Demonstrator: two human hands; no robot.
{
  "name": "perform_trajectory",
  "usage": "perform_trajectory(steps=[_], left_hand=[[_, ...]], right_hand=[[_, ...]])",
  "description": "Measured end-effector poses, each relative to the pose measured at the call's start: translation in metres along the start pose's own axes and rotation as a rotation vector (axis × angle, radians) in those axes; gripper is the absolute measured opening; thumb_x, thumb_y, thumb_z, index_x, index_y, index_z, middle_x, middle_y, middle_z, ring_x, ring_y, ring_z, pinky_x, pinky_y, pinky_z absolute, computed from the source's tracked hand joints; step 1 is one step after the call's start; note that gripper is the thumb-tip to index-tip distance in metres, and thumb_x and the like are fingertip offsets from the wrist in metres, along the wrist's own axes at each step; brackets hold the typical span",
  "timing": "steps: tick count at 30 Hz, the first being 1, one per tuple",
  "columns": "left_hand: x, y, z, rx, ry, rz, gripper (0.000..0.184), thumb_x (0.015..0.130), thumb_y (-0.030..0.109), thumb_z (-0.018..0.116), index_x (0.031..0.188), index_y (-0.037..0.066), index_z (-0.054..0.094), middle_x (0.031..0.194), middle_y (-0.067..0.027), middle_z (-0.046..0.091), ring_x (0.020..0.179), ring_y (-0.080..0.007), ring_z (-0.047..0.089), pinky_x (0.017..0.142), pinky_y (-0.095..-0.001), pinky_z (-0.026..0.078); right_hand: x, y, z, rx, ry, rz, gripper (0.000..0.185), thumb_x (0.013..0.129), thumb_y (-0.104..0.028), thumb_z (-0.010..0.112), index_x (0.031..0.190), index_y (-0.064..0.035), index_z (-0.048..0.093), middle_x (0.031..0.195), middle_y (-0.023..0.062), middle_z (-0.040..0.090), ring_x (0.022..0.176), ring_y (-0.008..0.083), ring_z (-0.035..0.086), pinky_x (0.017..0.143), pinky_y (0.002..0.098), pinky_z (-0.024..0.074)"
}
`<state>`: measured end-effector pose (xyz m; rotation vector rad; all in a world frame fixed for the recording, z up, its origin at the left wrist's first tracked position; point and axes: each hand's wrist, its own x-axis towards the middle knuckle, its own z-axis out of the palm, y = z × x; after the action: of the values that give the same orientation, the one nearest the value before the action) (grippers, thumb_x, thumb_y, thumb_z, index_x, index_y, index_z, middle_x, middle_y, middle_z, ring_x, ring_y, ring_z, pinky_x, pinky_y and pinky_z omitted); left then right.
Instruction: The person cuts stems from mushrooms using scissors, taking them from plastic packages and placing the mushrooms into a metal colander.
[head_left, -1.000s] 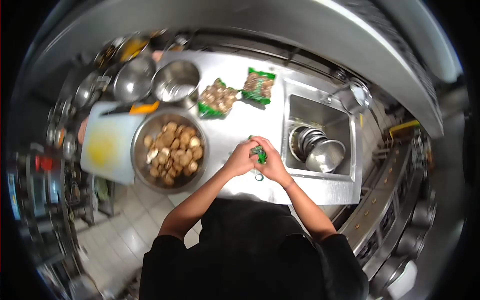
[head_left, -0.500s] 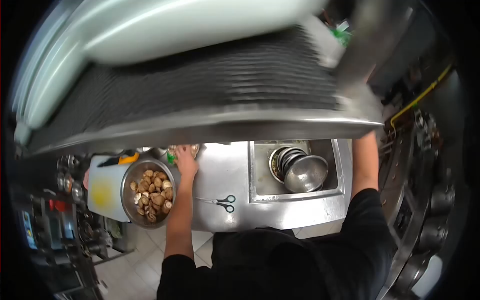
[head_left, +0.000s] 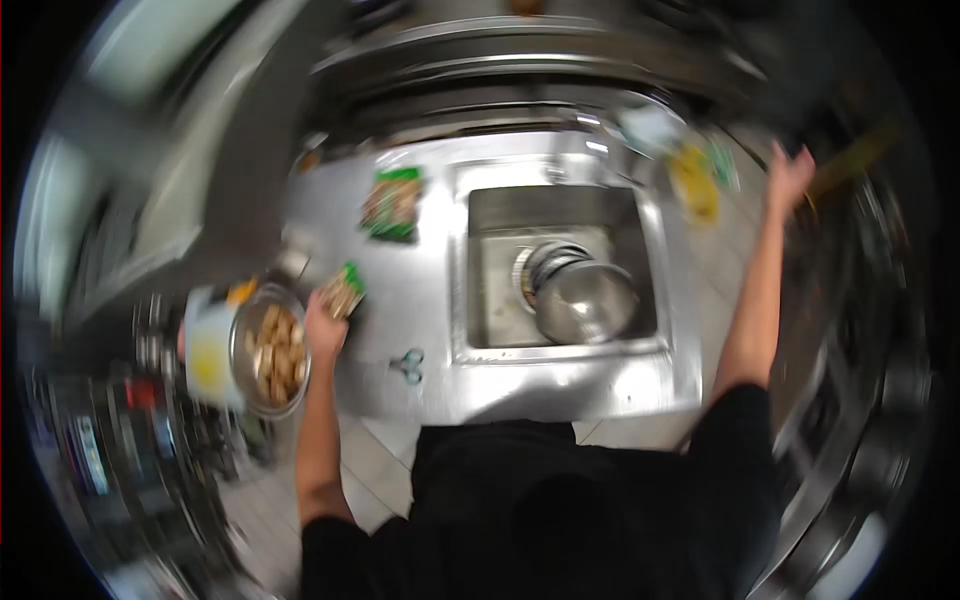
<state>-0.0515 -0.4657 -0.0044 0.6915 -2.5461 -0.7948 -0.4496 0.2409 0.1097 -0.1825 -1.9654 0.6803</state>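
Observation:
My left hand [head_left: 326, 328] is closed on a green-edged bag of mushrooms [head_left: 346, 292], just right of a steel bowl [head_left: 240, 335] that holds several brown mushrooms [head_left: 280, 355]. Far to the right, my right hand [head_left: 791, 172] is stretched out past the counter with its fingers apart and nothing in them. A second green bag of mushrooms [head_left: 392, 204] lies on the steel counter [head_left: 395, 310]. Scissors with teal handles [head_left: 409, 366] rest near the counter's front.
A sink [head_left: 490, 310] holds stacked metal bowls [head_left: 587, 303]. Beyond the mushroom bowl is a white cutting board [head_left: 208, 355] with a yellow stain. Something yellow [head_left: 695, 183] is blurred behind the sink's right corner. An overhead shelf [head_left: 215, 170] spans the upper left.
My left hand has lifted the mushroom bag. My right hand, earlier hidden behind the shelf, now shows open at the right. The view has shifted, uncovering the sink's back and the second bag.

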Motion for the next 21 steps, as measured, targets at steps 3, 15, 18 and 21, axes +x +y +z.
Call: perform_trajectory(steps=[3,15,18,21], left_hand=[[-0.011,-0.005,-0.007,0.139,0.007,0.007,0.054,0.068,-0.002,0.058,0.121,0.001,0.052,0.108,-0.0236,0.063,0.105,-0.0425,0.058,0.090,-0.0434,0.047],[-0.128,-0.010,0.030,0.229,-0.086,-0.029,0.058,0.072,-0.009,0.052,0.127,0.007,0.051,0.117,-0.0212,0.053,0.118,-0.0376,0.048,0.098,-0.0416,0.042],[-0.155,0.026,0.024,0.088,0.008,-0.194,0.055,0.072,-0.010,0.050,0.125,0.006,0.053,0.120,-0.0184,0.053,0.117,-0.0376,0.049,0.100,-0.0421,0.042],[-0.187,0.047,0.022,-0.114,0.211,-0.129,0.051,0.073,-0.006,0.052,0.123,0.007,0.054,0.118,-0.0171,0.056,0.113,-0.0346,0.054,0.097,-0.0406,0.044]], right_hand=[[-0.116,-0.106,0.020,0.592,-0.192,0.037,0.037,0.087,-0.007,0.065,0.121,0.0028,0.055,0.117,0.0157,0.060,0.103,0.0210,0.058,0.093,0.0337,0.0467],[-0.300,-0.309,0.057,0.787,-0.509,0.192,0.042,0.079,0.006,0.061,0.120,-0.0012,0.055,0.132,0.0175,0.032,0.109,0.0272,0.057,0.082,0.0352,0.0516],[-0.321,-0.295,0.021,0.847,-0.539,0.235,0.042,0.083,0.003,0.061,0.124,-0.0008,0.054,0.141,0.0176,0.030,0.121,0.0294,0.052,0.091,0.0371,0.0483],[-0.347,-0.277,-0.034,0.916,-0.742,0.121,0.036,0.086,0.000,0.058,0.122,0.0017,0.055,0.143,0.0166,0.037,0.120,0.0284,0.052,0.094,0.0373,0.0460]])
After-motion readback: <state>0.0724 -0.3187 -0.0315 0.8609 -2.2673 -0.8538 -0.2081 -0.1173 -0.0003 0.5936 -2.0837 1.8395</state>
